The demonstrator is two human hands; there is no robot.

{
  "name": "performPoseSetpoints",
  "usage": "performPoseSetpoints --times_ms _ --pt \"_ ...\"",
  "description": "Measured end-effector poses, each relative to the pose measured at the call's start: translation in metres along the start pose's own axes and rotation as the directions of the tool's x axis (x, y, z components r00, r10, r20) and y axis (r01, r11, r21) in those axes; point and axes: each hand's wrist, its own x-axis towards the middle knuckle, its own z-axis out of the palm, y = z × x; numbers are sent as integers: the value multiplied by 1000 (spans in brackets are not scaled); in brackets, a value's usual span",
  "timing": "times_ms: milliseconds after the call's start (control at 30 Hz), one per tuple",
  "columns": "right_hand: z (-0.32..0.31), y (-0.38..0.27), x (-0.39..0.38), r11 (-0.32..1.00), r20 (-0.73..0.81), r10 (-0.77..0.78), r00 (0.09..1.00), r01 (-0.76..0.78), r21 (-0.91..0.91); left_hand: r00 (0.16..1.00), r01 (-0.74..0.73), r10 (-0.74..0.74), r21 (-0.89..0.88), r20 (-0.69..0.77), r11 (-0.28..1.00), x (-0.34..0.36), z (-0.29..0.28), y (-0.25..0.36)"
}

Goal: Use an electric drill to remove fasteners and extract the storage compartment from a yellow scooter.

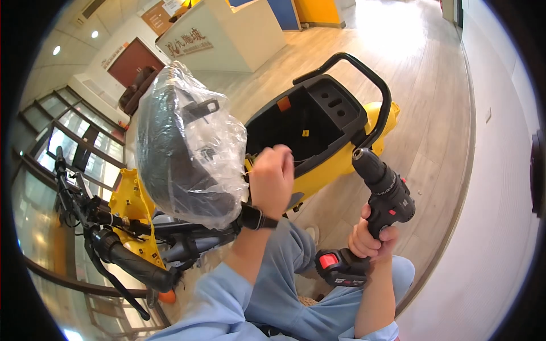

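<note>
My right hand (372, 238) grips a black cordless drill (387, 199), its chuck pointing up and its battery red and black. My left hand (273, 173), a watch on its wrist, has curled fingers at the front of an open black storage compartment (296, 133) in a yellow scooter body (335, 167); what they hold, if anything, is hidden, though a thin wire shows beside them. A raised black seat (173, 148), wrapped in clear plastic, stands just left of that hand. A black tubular rail (384, 96) loops round the compartment's rear.
Handlebars with a black grip (139, 264) and yellow panels (128, 199) are at the left. A white wall (489, 170) runs along the right. A reception counter (244, 45), brown sofa (136, 91) and glass doors (79, 136) stand behind. My bent legs (290, 256) are below, over a wood-look floor (432, 148).
</note>
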Motion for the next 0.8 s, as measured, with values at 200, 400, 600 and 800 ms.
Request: performPoseSetpoints --times_ms 200,400,600,800 --pt "1 -8 3 997 12 -57 998 56 58 910 367 -412 531 -37 764 13 34 -23" --pt "3 -18 4 995 16 -81 997 80 67 787 479 -610 528 95 701 16 52 -59" --pt "5 -21 3 995 16 -77 997 75 72 902 367 -426 388 74 845 13 59 -90" --pt "8 -20 -2 998 -8 -49 999 49 48 956 291 -290 246 -41 925 31 43 -45"
